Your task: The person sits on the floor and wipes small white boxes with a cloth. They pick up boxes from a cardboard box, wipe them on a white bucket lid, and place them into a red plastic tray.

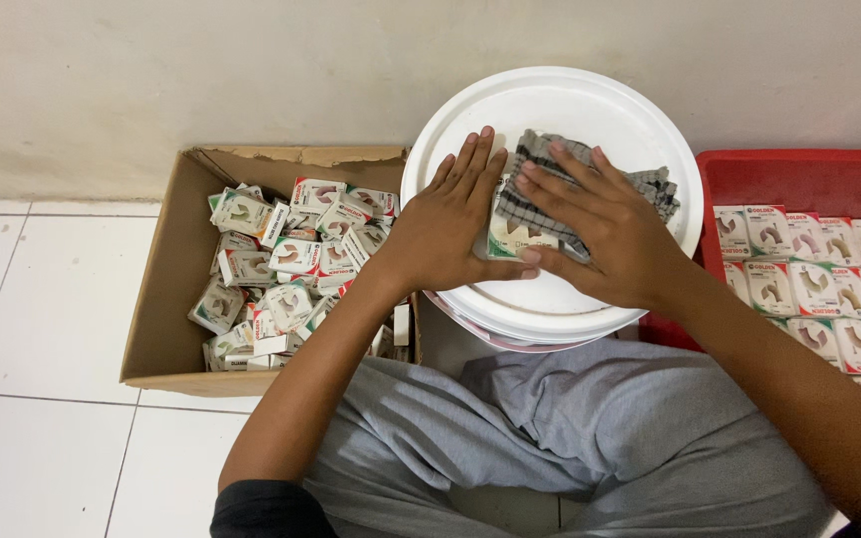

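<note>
A small white printed box is pressed and wiped on a round white plastic lid.

The small white printed box is steadied near the lid's centre by the flat, spread fingers of the left hand; a grey checked cloth is held against it under the right hand, fingers extended. Even pressure would best be kept so the box is not slid toward the rim of the round white plastic lid. A brown cardboard carton of similar boxes lies left, a red plastic tray right; the wall is close behind.
</note>
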